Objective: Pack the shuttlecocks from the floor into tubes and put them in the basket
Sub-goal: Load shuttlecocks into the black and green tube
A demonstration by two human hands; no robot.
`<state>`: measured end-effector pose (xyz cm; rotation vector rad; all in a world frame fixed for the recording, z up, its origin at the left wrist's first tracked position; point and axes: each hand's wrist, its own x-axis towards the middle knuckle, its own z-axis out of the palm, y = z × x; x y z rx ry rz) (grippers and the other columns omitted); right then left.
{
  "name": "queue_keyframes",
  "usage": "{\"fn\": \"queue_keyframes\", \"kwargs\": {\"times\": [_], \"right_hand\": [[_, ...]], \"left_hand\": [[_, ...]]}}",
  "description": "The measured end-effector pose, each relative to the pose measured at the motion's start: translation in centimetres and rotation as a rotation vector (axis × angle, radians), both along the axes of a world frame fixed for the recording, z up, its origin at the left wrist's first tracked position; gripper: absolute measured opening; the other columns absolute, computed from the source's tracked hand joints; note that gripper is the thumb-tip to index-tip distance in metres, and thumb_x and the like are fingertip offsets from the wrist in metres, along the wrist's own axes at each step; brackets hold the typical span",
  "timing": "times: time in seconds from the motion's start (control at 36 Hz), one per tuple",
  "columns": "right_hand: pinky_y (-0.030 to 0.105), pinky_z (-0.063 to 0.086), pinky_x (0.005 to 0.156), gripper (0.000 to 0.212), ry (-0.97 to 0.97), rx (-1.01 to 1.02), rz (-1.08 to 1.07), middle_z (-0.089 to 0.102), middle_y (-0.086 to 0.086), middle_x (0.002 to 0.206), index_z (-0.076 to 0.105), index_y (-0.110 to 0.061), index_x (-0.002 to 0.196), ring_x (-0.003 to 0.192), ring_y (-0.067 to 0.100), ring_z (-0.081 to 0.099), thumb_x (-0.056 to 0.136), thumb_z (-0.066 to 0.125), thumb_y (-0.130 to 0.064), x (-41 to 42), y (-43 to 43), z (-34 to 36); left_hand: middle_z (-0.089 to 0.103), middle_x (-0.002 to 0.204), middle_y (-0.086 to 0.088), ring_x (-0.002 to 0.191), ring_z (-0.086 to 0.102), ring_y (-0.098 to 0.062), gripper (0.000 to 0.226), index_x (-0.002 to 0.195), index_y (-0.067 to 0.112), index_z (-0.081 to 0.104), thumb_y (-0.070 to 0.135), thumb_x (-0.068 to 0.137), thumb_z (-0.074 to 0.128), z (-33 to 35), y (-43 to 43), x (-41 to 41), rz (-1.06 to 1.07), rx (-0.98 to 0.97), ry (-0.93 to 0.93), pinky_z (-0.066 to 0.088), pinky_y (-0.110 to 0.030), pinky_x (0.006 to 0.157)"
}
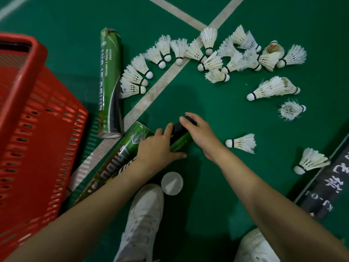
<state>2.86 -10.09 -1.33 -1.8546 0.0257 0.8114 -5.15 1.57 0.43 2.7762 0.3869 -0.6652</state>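
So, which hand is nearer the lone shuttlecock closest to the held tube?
Right. The right hand, holding the tube, sits just beside the shuttlecock; the left hand grips the tube farther away.

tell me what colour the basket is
The basket is red, seen best in the head view.

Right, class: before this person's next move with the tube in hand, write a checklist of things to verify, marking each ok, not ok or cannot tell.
1. Tube held firmly: left hand grips the held tube and right hand wraps its far end: ok.
2. Far end capped: hidden under the right hand: cannot tell.
3. Cap within reach: white cap lies on the floor beside the shoe: ok.
4. Floor cleared: many shuttlecocks lie loose: not ok.
5. Basket nearby: red basket stands to the left: ok.
6. Second tube in basket: it lies on the floor: not ok.
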Motion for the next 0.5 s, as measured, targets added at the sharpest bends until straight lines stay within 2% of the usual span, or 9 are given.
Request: {"fn": "queue_keyframes", "kwargs": {"times": [0.06,0.14,0.19,0.25,0.31,0.36,0.42,0.5], "right_hand": [[0.024,0.035,0.093,0.056,0.035,0.005,-0.005,0.048,-0.001,0.134,0.041,-0.022,0.139,0.120,0.014,0.047,0.089,0.060,-0.039,-0.4,1.0,-0.9],[0.025,0.035,0.090,0.057,0.063,-0.036,0.014,0.048,0.004,0.134,0.039,-0.020,0.139,0.119,0.018,0.049,0.089,0.060,-0.038,-0.7,2.5,-2.3],[0.025,0.036,0.087,0.053,0.068,-0.071,0.064,0.050,0.005,0.131,0.043,-0.017,0.135,0.118,0.020,0.050,0.089,0.060,-0.037,-1.1,3.2,-3.0],[0.025,0.037,0.085,0.041,0.042,-0.071,0.105,0.056,0.003,0.123,0.050,-0.015,0.126,0.113,0.019,0.053,0.090,0.060,-0.031,-1.4,3.8,-3.3],[0.024,0.038,0.088,0.033,-0.018,-0.064,0.173,0.058,0.000,0.120,0.053,-0.015,0.122,0.111,0.016,0.054,0.091,0.061,-0.022,-1.6,4.1,-3.3],[0.025,0.039,0.092,0.035,-0.083,-0.067,0.268,0.059,0.002,0.122,0.053,-0.016,0.123,0.113,0.017,0.054,0.090,0.061,-0.015,-1.8,4.3,-3.3],[0.029,0.040,0.099,0.038,-0.097,-0.074,0.356,0.058,0.004,0.127,0.052,-0.016,0.127,0.118,0.019,0.052,0.089,0.061,-0.013,-2.3,4.7,-3.5],[0.032,0.038,0.104,0.044,-0.083,-0.095,0.466,0.054,0.006,0.134,0.050,-0.016,0.131,0.125,0.020,0.048,0.089,0.061,-0.014,-3.3,5.5,-3.7]], "left_hand": [[0.047,0.133,-0.010,0.116,0.052,-0.032,0.095,0.148,0.018,0.016,0.070,0.078,0.053,-0.4,0.5,-0.6,0.026,0.009,0.038,0.046,-0.042,0.086],[0.052,0.126,-0.012,0.118,0.048,-0.030,0.067,0.132,0.011,0.044,0.063,0.091,0.034,-0.4,1.7,-0.6,0.037,0.009,0.014,0.042,-0.041,0.090],[0.053,0.125,-0.014,0.118,0.046,-0.032,0.052,0.124,0.010,0.054,0.048,0.099,0.029,-0.5,3.0,-0.3,0.015,0.047,-0.007,0.039,-0.041,0.095],[0.047,0.135,-0.013,0.125,0.040,-0.032,0.041,0.132,0.010,0.049,0.029,0.099,0.034,-1.0,4.4,-0.4,0.025,0.105,-0.049,0.035,-0.042,0.102],[0.034,0.146,-0.014,0.133,0.030,-0.033,0.051,0.145,0.013,0.033,0.019,0.095,0.041,-1.6,5.6,-0.8,0.080,0.086,-0.066,0.030,-0.043,0.108],[0.018,0.154,-0.013,0.140,0.017,-0.033,0.059,0.150,0.020,0.022,0.020,0.095,0.044,-2.4,6.7,-1.4,0.077,0.042,-0.035,0.025,-0.046,0.113],[0.010,0.158,-0.008,0.142,0.013,-0.033,0.054,0.149,0.026,0.023,0.023,0.098,0.041,-3.2,7.7,-1.8,0.034,0.053,-0.011,0.025,-0.049,0.113],[0.022,0.152,-0.009,0.133,0.027,-0.036,0.041,0.140,0.020,0.038,0.024,0.098,0.036,-3.0,8.2,-1.9,0.068,0.146,0.019,0.032,-0.047,0.105]]}}
